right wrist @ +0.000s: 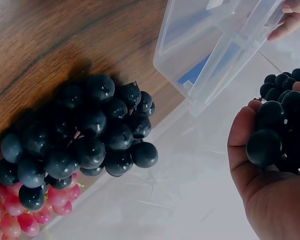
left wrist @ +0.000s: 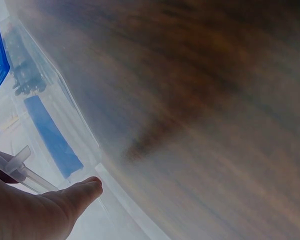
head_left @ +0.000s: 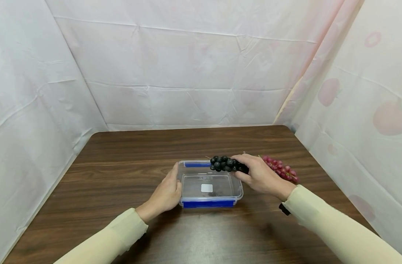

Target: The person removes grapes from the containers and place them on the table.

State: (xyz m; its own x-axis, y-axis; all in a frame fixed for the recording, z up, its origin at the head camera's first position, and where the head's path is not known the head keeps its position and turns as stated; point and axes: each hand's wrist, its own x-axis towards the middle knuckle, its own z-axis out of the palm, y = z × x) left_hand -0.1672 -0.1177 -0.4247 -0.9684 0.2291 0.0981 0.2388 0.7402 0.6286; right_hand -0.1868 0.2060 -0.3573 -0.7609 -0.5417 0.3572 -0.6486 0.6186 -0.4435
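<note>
A clear plastic storage box with blue clips sits mid-table; I cannot tell whether its lid is on. My left hand holds its left end, fingers along the outer side. In the left wrist view a digit of that hand lies against the clear plastic edge. My right hand grips a bunch of black grapes over the box's back right part. A second black bunch lies on the table in the right wrist view, largely hidden by the right hand in the head view.
A bunch of red grapes lies right of the right hand on the dark wooden table. Pale drapes hang behind the table and along both sides. A small black object shows under the right sleeve.
</note>
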